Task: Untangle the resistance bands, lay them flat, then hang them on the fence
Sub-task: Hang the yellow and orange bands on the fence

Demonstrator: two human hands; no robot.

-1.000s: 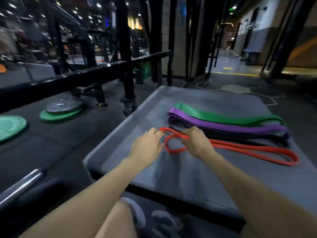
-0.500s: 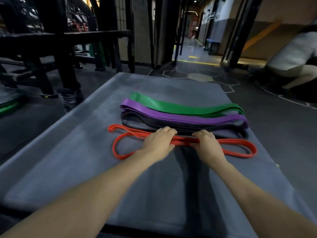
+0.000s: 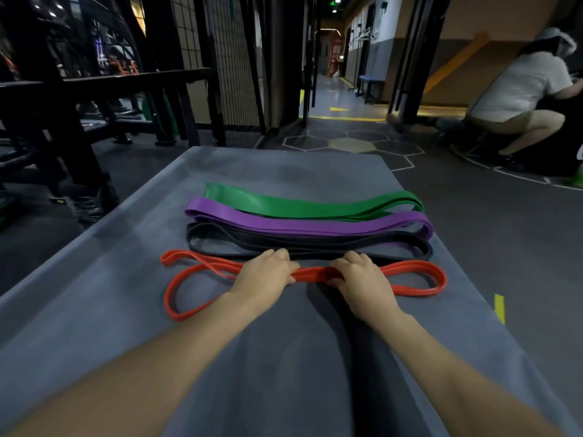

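Note:
Several resistance bands lie side by side on a grey mat (image 3: 132, 310): a green band (image 3: 299, 206) farthest, then a purple band (image 3: 303, 223), a black band (image 3: 252, 244), and a thin red band (image 3: 410, 279) nearest. My left hand (image 3: 265, 279) and my right hand (image 3: 362, 279) both grip the red band at its middle, fingers curled over it, a short stretch of band showing between them. Its left end splits into two loops; its right end forms one loop.
A black metal fence rail (image 3: 110, 80) and a wire mesh panel (image 3: 227, 58) stand to the far left behind the mat. A person in a white shirt (image 3: 517, 86) crouches at the right. A corridor runs ahead. Dark gym floor surrounds the mat.
Both hands slid from the red band's left end to its middle and closed on it. The head turned right, bringing the crouching person into view.

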